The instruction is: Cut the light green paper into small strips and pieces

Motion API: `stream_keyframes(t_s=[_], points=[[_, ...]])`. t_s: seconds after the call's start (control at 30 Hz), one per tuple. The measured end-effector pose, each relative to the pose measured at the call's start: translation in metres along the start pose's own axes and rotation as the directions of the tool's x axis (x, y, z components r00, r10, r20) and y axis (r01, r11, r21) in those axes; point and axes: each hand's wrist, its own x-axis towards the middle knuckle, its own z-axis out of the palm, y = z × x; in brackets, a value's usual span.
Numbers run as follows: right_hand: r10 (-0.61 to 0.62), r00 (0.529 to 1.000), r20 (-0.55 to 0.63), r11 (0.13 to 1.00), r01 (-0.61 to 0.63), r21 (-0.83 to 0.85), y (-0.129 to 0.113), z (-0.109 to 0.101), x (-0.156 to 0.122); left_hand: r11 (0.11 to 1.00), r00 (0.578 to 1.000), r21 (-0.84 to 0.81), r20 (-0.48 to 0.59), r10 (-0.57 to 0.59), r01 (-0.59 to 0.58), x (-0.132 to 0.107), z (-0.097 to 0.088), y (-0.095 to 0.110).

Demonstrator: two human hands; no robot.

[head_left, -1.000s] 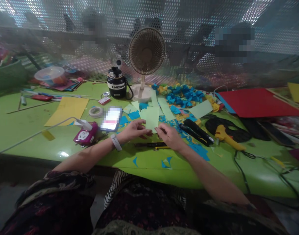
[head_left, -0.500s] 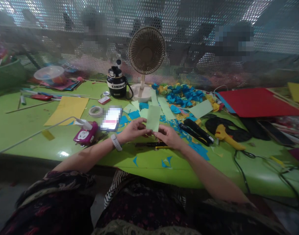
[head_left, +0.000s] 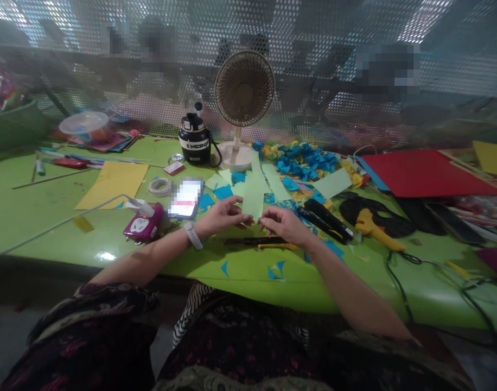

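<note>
A pale green paper strip (head_left: 253,198) stands upright between my two hands over the table. My left hand (head_left: 224,213), with a pale watch on its wrist, pinches the strip's lower left edge between thumb and fingers. At the lower right corner, my right hand (head_left: 287,225) has its thumb and fingertips closed on the paper's edge. Beneath the hands lie a dark, thin tool (head_left: 252,240) and a yellow-handled item (head_left: 278,246), both partly covered. More pale green strips (head_left: 276,183) and blue paper scraps (head_left: 223,192) are spread just beyond.
A fan (head_left: 236,157) and a black bottle (head_left: 195,142) stand behind. To the left are a lit phone (head_left: 186,198), a tape roll (head_left: 159,187) and a purple power adapter (head_left: 142,224). To the right lie a black stapler (head_left: 329,221), a yellow glue gun (head_left: 374,231) and red sheets (head_left: 419,174).
My right hand has shifted slightly right along the strip's lower end, widening the gap between my hands. My left hand stays nearly in place. The view has tipped a little.
</note>
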Motion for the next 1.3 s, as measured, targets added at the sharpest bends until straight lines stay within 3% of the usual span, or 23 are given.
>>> stream_keyframes(t_s=[0.43,0.77,0.9,1.3], points=[[-0.027,1.0,0.016,0.999,0.028,-0.047,0.003,-0.005,0.001,0.994,0.992,-0.003,-0.055,-0.111,0.111,0.001,-0.006,0.005],[-0.023,0.999,0.03,1.0,0.023,0.0,-0.002,-0.015,0.0,0.993,0.994,-0.052,0.031,-0.104,0.105,0.002,-0.024,0.014],[-0.004,0.997,0.074,1.0,0.004,-0.004,-0.002,-0.013,0.0,0.986,0.994,-0.131,-0.005,-0.106,0.105,0.002,-0.022,0.012],[0.01,0.997,0.081,0.998,-0.006,-0.057,0.002,-0.001,0.002,0.999,0.996,-0.021,-0.07,-0.051,0.049,0.006,-0.014,0.004]])
